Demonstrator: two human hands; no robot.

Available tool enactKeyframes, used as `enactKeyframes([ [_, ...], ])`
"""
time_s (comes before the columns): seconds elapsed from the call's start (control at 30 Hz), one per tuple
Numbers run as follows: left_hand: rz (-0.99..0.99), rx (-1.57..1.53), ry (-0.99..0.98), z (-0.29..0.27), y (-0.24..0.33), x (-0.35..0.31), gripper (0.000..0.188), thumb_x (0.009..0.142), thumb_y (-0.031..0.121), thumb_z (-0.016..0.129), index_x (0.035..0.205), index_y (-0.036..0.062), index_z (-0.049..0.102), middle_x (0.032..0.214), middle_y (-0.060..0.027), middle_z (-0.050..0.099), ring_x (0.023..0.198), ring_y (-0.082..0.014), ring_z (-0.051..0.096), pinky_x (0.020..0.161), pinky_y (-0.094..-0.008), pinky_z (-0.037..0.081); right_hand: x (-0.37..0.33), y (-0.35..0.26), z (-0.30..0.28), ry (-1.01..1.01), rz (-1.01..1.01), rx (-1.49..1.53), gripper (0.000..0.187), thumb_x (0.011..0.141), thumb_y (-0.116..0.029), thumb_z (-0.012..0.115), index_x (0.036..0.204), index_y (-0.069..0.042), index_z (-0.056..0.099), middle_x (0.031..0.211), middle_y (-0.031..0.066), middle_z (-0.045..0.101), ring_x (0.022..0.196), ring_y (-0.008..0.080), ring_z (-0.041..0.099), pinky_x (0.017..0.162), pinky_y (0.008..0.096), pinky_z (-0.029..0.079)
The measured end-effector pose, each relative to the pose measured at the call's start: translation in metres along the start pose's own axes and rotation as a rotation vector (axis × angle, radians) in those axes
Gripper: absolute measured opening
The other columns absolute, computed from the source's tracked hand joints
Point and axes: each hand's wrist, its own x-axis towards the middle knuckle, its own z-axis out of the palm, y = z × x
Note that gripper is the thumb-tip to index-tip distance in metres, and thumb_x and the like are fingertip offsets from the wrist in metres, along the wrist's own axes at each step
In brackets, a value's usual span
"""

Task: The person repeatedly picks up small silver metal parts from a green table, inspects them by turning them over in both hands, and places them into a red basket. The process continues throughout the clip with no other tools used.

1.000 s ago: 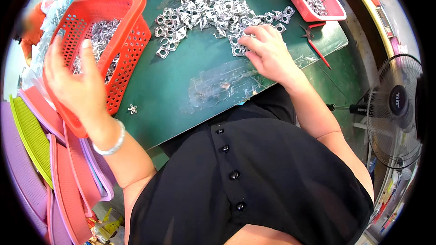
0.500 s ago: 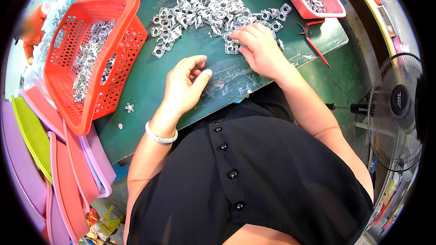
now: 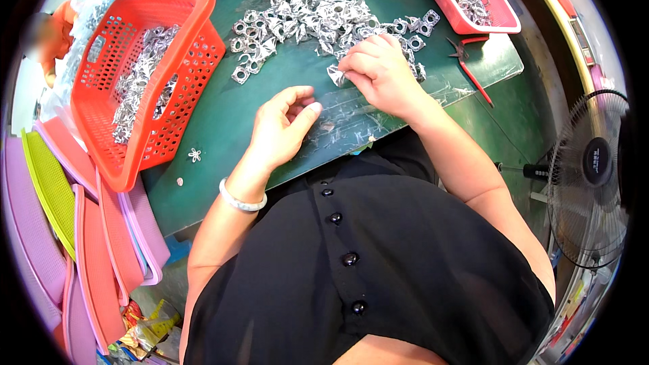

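Note:
My right hand (image 3: 384, 80) pinches a small silver metal casting (image 3: 336, 76) between thumb and fingers, at the near edge of a heap of like castings (image 3: 321, 17). The fingers partly cover the piece. My left hand (image 3: 284, 125), with a pale bangle on its wrist, hovers over the near part of the green table (image 3: 230, 118). Its fingers are loosely bent, the thumb stands apart, and nothing shows between them.
A red perforated basket (image 3: 203, 23) with silver parts stands at left, a pink tray (image 3: 503, 28) of parts at far right. Red-handled pliers (image 3: 473, 76) and a flower-shaped piece (image 3: 195, 155) lie on the table. A fan (image 3: 588, 182) stands right; stacked plastic baskets (image 3: 94, 263) lie left.
My right hand has closed on a casting and drawn it slightly toward me, out from the heap's near edge. The left hand stays nearly in place.

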Motion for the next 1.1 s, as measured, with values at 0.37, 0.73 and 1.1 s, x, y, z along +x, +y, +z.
enactKeyframes([
  [0.37, -0.048, -0.564, 0.026, 0.006, 0.022, 0.002, 0.027, 0.088, 0.010, 0.056, 0.112, -0.0028, 0.053, 0.093, -0.0069, 0.060, 0.080, -0.0108, 0.057, 0.071, -0.0231, 0.047, -0.001, -0.034, 0.007, 0.258, -0.138, 0.167, 0.015, 0.065, -0.005, 0.064, 0.079, -0.009, 0.060, 0.080, 0.0018, 0.055, 0.074, 0.0195, 0.052, 0.074, 0.0333, 0.038],
  [0.73, 0.418, -0.204, 0.098, 0.011, 0.019, 0.001, 0.060, 0.075, -0.007, 0.062, 0.130, 0.0002, 0.036, 0.103, -0.0090, 0.055, 0.090, -0.0125, 0.055, 0.079, -0.0255, 0.047, -0.014, -0.033, 0.003, 0.139, 0.274, 0.867, 0.020, 0.074, -0.001, 0.064, 0.093, 0.000, 0.058, 0.086, 0.0059, 0.056, 0.075, 0.0129, 0.054, 0.070, 0.0252, 0.045],
  [1.1, 0.547, -0.050, 0.189, 0.013, 0.017, 0.003, 0.070, 0.070, -0.005, 0.065, 0.132, 0.0018, 0.033, 0.099, -0.0082, 0.059, 0.080, -0.0121, 0.055, 0.074, -0.0251, 0.047, -0.017, -0.031, -0.002, 0.056, 0.273, 0.888, 0.019, 0.076, 0.003, 0.061, 0.095, 0.002, 0.057, 0.093, 0.0088, 0.055, 0.083, 0.0143, 0.054, 0.073, 0.0259, 0.045],
])
